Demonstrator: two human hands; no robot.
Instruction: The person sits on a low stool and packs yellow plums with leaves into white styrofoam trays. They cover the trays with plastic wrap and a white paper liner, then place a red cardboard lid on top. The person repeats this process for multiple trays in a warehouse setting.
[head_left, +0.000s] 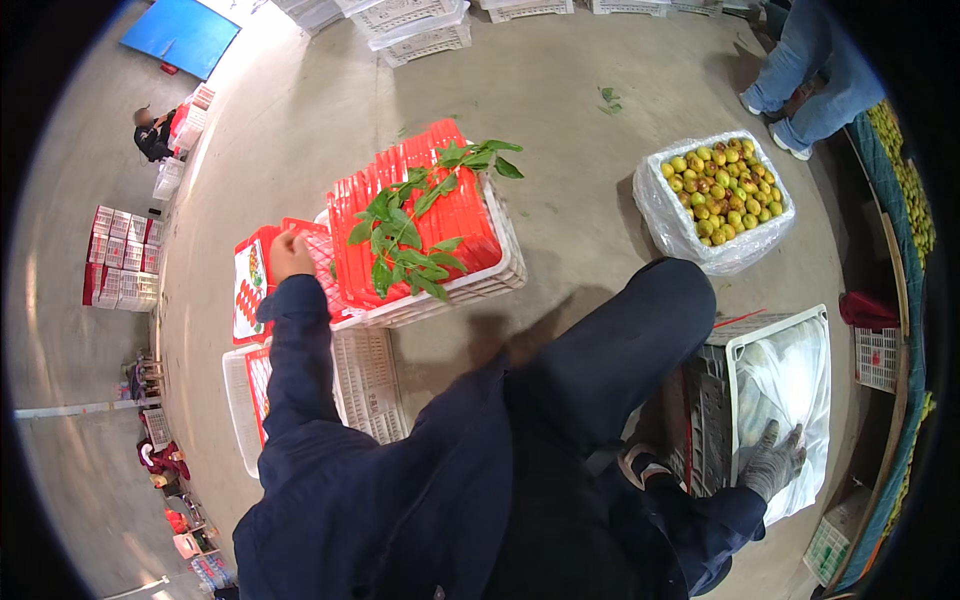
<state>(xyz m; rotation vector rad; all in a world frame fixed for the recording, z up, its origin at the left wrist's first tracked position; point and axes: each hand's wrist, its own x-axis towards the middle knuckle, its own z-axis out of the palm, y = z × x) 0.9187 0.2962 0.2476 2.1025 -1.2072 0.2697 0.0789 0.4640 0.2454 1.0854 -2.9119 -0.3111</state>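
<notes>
My left hand (291, 256), bare, is at the near left edge of a white plastic crate (514, 255) packed with red plastic trays (480, 232). It touches or lies just over a red net-patterned piece (321, 259); its fingers are partly hidden. Green leafy stems (401, 229) lie across the trays. A red box with a printed white top (249, 292) stands left of the hand. My right hand (772, 459), in a grey glove, rests with fingers apart on the white plastic sheet (787, 390) covering a crate (739, 420) at my right.
A plastic-lined crate of yellow-green fruit (724, 191) stands ahead right, near a person's jeans-clad legs (795, 82). Fruit on a green-edged bench (911, 300) lines the right. White crates (427, 37) are stacked ahead, more crates (124, 259) at left. Another person (154, 135) sits far left.
</notes>
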